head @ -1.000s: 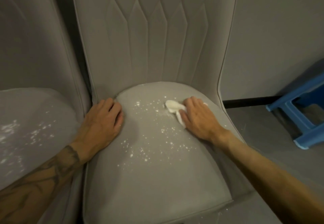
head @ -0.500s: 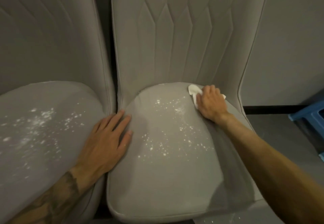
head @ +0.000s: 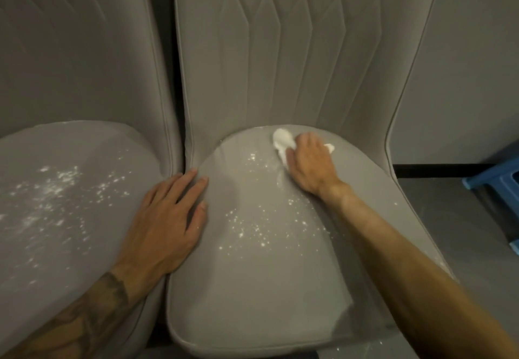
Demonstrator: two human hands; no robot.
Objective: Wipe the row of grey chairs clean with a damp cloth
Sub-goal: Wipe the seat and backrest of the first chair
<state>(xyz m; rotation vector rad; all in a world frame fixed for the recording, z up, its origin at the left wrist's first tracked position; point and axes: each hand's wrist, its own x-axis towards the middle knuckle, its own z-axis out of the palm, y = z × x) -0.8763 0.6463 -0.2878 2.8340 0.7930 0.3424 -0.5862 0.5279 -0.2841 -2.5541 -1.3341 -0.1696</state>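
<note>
We are wiping the seat (head: 252, 288), right hand (head: 309, 162) clutching the cloth (head: 282, 138) at one o'clock, left hand (head: 165, 218) lying flat, likely sweeping the specks (head: 252, 229) toward six next.

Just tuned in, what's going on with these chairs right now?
A person is wiping the grey chair seat on the right. The right hand holds a white cloth against the back of the seat, by the backrest. The left hand rests flat on the seat's left edge. Its middle carries white specks not yet wiped, and the neighbouring chair on the left is speckled too.
</note>
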